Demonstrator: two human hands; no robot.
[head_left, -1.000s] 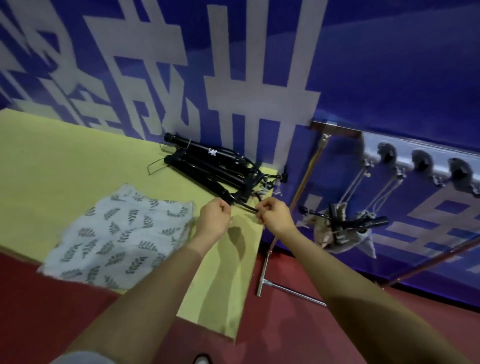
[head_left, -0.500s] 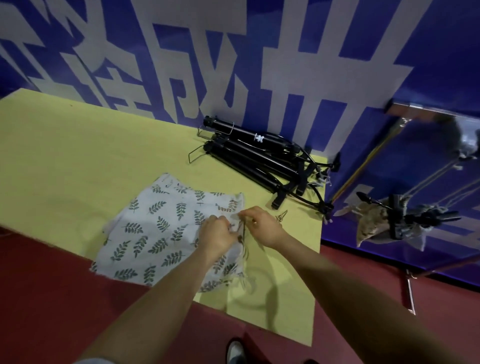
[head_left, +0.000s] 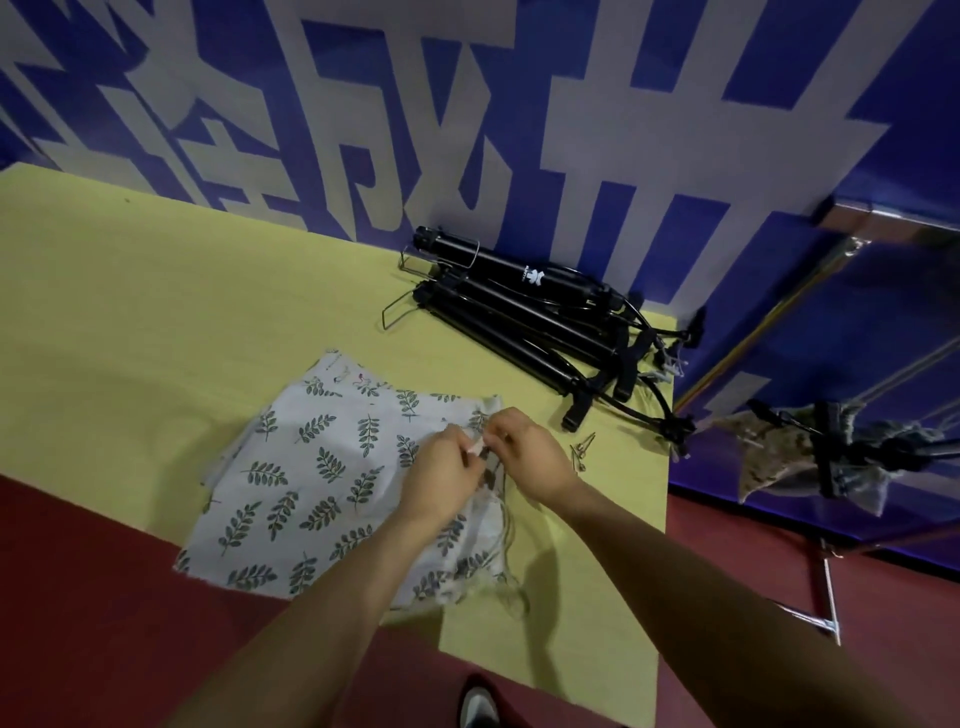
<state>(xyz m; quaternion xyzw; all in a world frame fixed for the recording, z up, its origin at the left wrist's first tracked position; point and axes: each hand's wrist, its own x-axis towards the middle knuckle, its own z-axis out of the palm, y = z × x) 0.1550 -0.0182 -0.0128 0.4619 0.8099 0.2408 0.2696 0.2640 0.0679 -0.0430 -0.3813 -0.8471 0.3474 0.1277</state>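
My left hand (head_left: 441, 480), fingers curled, pinches the right edge of the leaf-print cloth (head_left: 311, 467), which lies on the yellow surface (head_left: 156, 312). My right hand (head_left: 530, 457), fingers also bent, pinches a small dark object (head_left: 487, 461) at that same edge. Small metal clips (head_left: 579, 456) lie just beside it, with folded black tripods (head_left: 519, 317) farther back.

Folded tripods (head_left: 524, 317) block far right; left tabletop (head_left: 156, 312) open.
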